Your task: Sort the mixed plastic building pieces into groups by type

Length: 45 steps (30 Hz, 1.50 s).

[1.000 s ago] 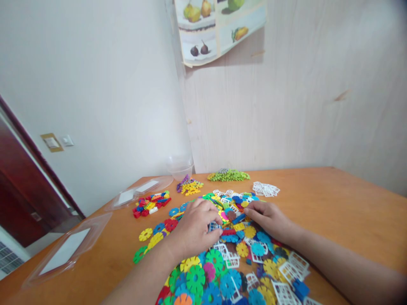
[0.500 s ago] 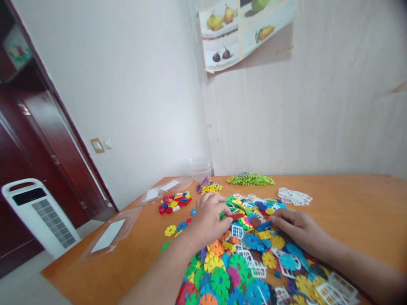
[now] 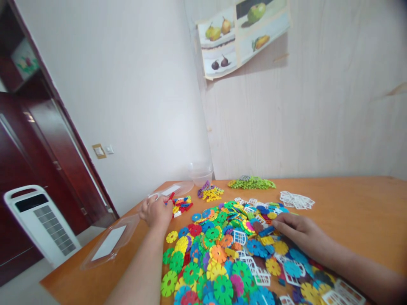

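1. While the large heap of multicoloured, notched, flower-shaped plastic discs [image 3: 218,254] covers much of the orange-brown wooden bench [image 3: 340,199], the left hand [image 3: 157,212] is beyond its left edge, grasping a narrow red plastic brick [image 3: 171,197].
2. That brick is tilted beside a small pile of red, blue, yellow and white plastic bricks [image 3: 183,205], near the heap's far left.
3. The right hand [image 3: 291,228] rests at the heap's right side, fingertips by an oblong blue plastic brick [image 3: 266,231]; whether they grip it, I cannot tell.
4. Behind the heap are a purple-and-yellow pile of plastic pieces [image 3: 212,193], a clear plastic bowl [image 3: 201,174] and a bright green plastic pile [image 3: 254,183].
5. White latticed plastic pieces [image 3: 296,200] lie apart, behind the heap's right side.
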Available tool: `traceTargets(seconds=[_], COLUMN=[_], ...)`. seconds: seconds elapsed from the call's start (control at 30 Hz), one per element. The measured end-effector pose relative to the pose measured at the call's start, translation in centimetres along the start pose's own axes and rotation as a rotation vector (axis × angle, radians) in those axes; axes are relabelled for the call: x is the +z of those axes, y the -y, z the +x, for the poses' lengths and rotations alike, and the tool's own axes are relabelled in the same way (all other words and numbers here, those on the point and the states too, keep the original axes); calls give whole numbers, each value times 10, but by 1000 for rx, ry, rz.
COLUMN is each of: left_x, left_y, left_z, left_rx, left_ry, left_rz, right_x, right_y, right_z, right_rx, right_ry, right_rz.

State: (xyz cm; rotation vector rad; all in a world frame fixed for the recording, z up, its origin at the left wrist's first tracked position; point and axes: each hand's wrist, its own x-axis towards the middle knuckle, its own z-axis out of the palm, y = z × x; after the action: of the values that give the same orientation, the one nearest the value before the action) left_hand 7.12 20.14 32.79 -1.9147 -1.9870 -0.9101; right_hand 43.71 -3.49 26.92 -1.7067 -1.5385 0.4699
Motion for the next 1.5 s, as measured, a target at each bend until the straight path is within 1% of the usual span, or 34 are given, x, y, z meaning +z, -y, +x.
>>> traceTargets(seconds=[0.13,0.33,0.53,0.63,0.73,0.8,0.93,1.0,1.07,1.2,1.3,1.4,1.5], left_x=[10,17,22,20,12,6,-3,-6,-11,-28,-43,-53,-56], left_y=[-4,-3,0,-1,-5,-9,-26,-40,-55,-87,-103,-111,-116], left_z=[-5,-6,-5,-5,-6,-6,-6,-10,-19,-51,-76,-93,-105], left_rx=[0,15,20,16,-6,13,154,261,389,673,879,964,996], left_ry=[-58,-33,-40,-45,-53,-61,-89,-82,-42,120,277,418,487], left_rz=[45,89,99,93,71,43,-47,-120,-215,-423,-528,-582,-610], right_x=[1,0,-2,-1,-1,-1,-2,-3,-3,-3,-3,-4,-4], right_y=[-3,-1,2,2,1,2,5,6,7,9,11,12,11], right_z=[1,1,0,0,0,0,-1,0,0,0,0,0,1], right_rx=[-15,-21,-6,-14,-22,-23,-3,-16,-37,-70,-90,-84,-99], right_ry=[-5,-3,-1,0,-3,-7,-19,-37,-55,-57,-58,-65,-62], right_rz=[1,-1,0,-11,-12,-6,6,4,8,7,0,-2,3])
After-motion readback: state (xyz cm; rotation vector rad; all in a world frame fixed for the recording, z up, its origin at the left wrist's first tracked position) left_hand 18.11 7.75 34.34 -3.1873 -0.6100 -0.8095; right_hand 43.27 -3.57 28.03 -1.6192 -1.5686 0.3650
